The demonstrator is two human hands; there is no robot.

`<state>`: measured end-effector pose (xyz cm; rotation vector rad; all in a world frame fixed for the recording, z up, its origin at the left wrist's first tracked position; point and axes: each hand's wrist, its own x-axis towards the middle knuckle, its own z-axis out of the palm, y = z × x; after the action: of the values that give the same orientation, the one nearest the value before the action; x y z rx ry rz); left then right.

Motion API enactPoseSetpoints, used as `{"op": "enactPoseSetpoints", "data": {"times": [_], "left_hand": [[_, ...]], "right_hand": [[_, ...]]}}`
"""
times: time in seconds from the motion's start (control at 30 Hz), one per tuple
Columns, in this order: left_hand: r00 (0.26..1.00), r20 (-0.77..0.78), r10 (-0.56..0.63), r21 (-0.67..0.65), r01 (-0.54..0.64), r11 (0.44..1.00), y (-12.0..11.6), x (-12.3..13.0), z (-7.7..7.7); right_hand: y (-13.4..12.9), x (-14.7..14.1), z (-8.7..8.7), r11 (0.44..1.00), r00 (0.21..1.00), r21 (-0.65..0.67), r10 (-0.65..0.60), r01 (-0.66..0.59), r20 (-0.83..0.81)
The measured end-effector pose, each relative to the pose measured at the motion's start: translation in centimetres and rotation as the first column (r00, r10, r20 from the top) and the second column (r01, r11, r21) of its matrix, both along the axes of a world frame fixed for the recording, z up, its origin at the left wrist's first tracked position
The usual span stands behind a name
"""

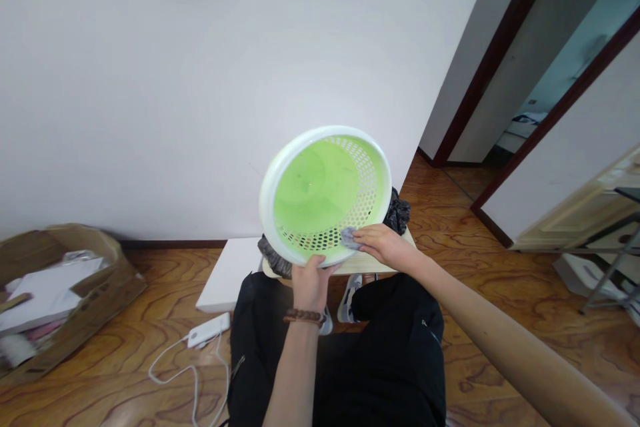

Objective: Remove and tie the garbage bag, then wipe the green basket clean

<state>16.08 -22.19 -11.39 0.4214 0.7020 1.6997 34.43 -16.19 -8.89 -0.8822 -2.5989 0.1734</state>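
A round plastic basin (320, 180), green inside with a white rim and a band of holes, is tilted toward me above a small wooden stool (367, 265). My left hand (311, 283) grips the near rim, thumb on top and fingers underneath. In my right hand (383, 241) is a bunched greyish cloth (350, 237), pressed against the inner side of the rim at the lower right. Black plastic bags (397, 211) show on the stool at both sides of the basin.
At the left stands an open cardboard box (117, 273) with papers and packaging. A white flat box (233, 273) and a white power bank (209, 329) with a cable lie on the wooden floor (165, 307). Behind the stool rises a white wall (200, 80); a doorway opens right.
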Motion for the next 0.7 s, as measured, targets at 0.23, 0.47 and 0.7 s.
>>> {"op": "enactPoseSetpoints", "data": {"times": [0.23, 0.47, 0.7], "left_hand": [[1.000, 0.009, -0.020, 0.024, 0.020, 1.000, 0.2, -0.1, -0.4], [0.998, -0.022, 0.053, 0.016, -0.052, 0.999, 0.3, -0.3, 0.1], [1.000, -0.007, -0.005, 0.036, 0.006, 0.999, 0.2, 0.0, -0.1]], "right_hand": [[-2.4, -4.7, -1.6, 0.999, 0.985, 0.014, 0.051, -0.049, -0.165], [0.7, 0.4, 0.0, 0.984, 0.999, 0.176, -0.026, 0.029, -0.019], [-1.5, -3.3, -2.4, 0.989, 0.989, 0.109, -0.089, 0.102, -0.116]]}}
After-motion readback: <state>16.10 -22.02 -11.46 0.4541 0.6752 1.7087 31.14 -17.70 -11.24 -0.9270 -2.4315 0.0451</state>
